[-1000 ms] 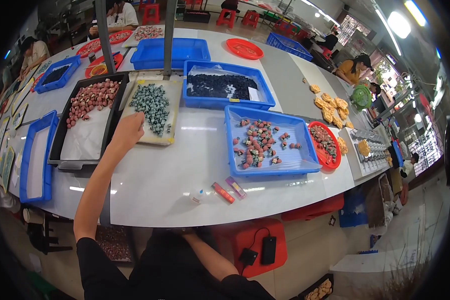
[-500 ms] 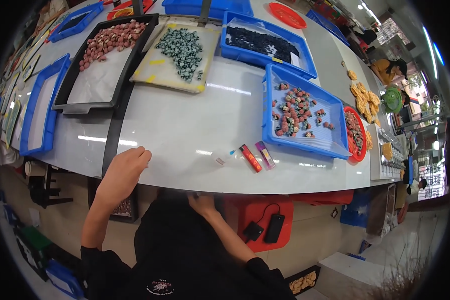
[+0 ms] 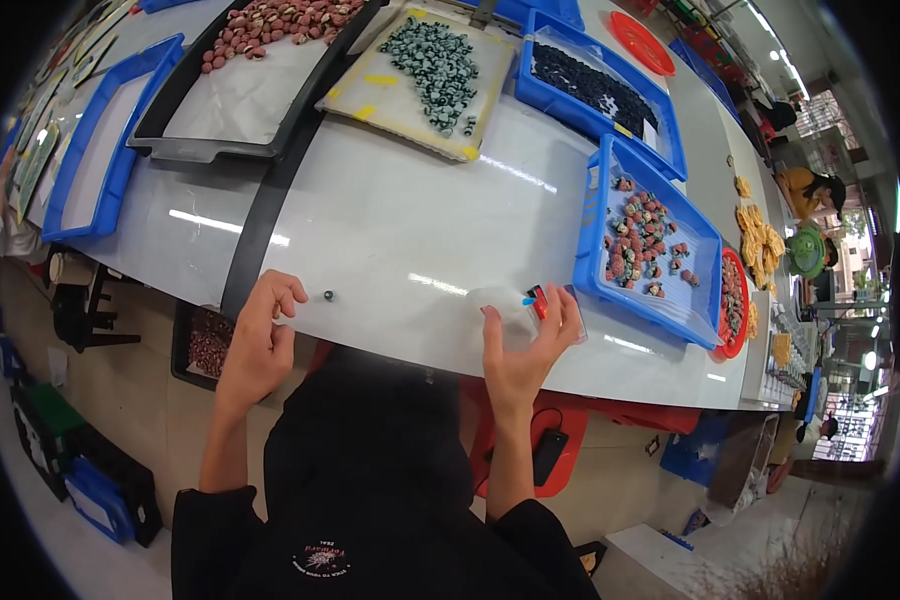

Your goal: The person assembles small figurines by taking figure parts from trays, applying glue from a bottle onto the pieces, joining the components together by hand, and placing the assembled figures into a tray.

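My left hand (image 3: 258, 345) is just over the near table edge, fingers loosely curled, thumb and forefinger apart with nothing visible between them. Beside it a small dark round piece (image 3: 329, 295) rests on the white table. My right hand (image 3: 526, 352) reaches over the edge, thumb and fingers spread on either side of a small clear bottle (image 3: 500, 302) with a blue tip. I cannot tell whether it touches the bottle. Behind those fingers a red tube (image 3: 542, 300) is partly hidden.
A blue tray (image 3: 653, 245) with red and dark green pieces stands at the right, beside a red round tray (image 3: 735, 300). Farther back are a board (image 3: 370, 105) of green pieces, a blue tray (image 3: 595, 125) of black pieces and a black tray (image 3: 240, 110) of reddish pieces.
My right hand has risen from below the table edge to the bottle and opened. A small dark piece now lies beside my left hand, whose fingers have parted. The view has shifted.
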Demonstrator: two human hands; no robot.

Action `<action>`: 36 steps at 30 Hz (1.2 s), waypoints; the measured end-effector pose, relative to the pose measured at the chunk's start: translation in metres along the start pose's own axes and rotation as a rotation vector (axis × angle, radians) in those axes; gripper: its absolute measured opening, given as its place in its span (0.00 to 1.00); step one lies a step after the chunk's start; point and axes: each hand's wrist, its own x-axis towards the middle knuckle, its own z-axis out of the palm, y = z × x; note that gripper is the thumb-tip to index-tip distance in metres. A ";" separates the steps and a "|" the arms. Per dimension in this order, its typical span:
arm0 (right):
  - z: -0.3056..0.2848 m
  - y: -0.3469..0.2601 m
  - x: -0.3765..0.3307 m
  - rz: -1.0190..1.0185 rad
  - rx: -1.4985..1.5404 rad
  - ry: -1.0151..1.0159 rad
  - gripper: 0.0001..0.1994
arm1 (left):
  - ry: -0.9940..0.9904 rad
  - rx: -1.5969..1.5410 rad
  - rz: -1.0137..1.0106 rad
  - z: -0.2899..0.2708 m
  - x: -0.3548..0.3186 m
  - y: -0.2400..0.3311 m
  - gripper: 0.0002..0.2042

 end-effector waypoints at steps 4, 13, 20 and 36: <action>0.004 0.007 0.004 0.013 -0.024 -0.188 0.18 | 0.046 -0.264 0.065 0.010 -0.015 -0.023 0.14; -0.017 -0.024 -0.027 0.251 0.507 -0.368 0.14 | 0.205 -0.690 -0.003 0.012 -0.020 -0.025 0.12; -0.028 -0.049 -0.048 0.026 0.429 -0.613 0.15 | 0.070 -0.903 0.038 0.016 -0.023 -0.023 0.14; -0.017 -0.060 -0.051 -0.107 0.443 -0.804 0.18 | 0.007 -0.888 -0.087 0.016 -0.036 0.003 0.15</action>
